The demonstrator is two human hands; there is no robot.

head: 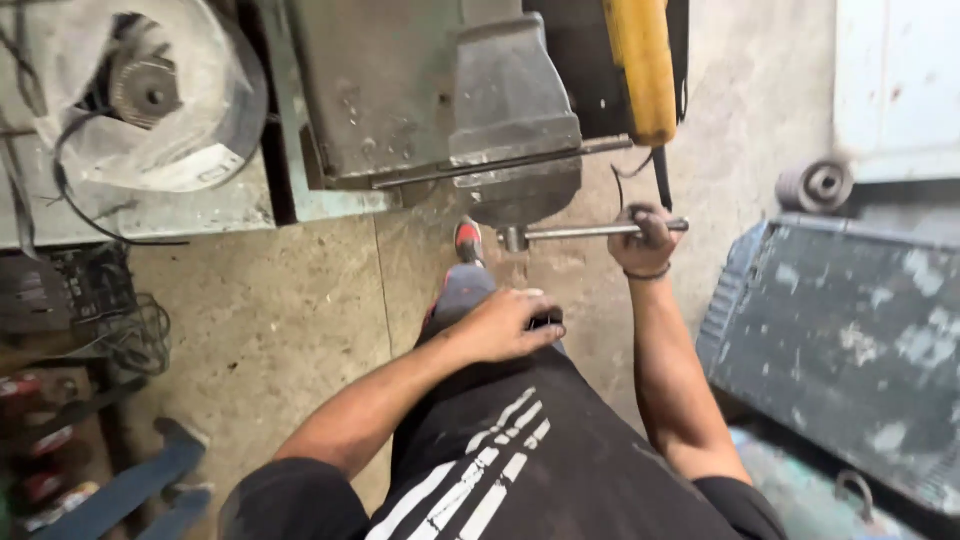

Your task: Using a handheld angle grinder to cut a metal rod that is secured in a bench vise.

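The right hand (648, 236) is closed around the vise handle bar (585, 232), which runs leftward from it to the vise (512, 120). The left hand (508, 325) rests loosely curled on the thigh, touching a small dark object (547, 320).

blower housing (150, 95) – bench, left | radiator (850, 330) – floor, right | pulley (815, 185)

Small dark object (546, 320) under left hand (505, 325)

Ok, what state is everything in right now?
Right hand: closed round the vise handle.
Left hand: resting on the thigh over a small dark object.
Vise: jaws look closed.
Handle: roughly level, slid out to the right.
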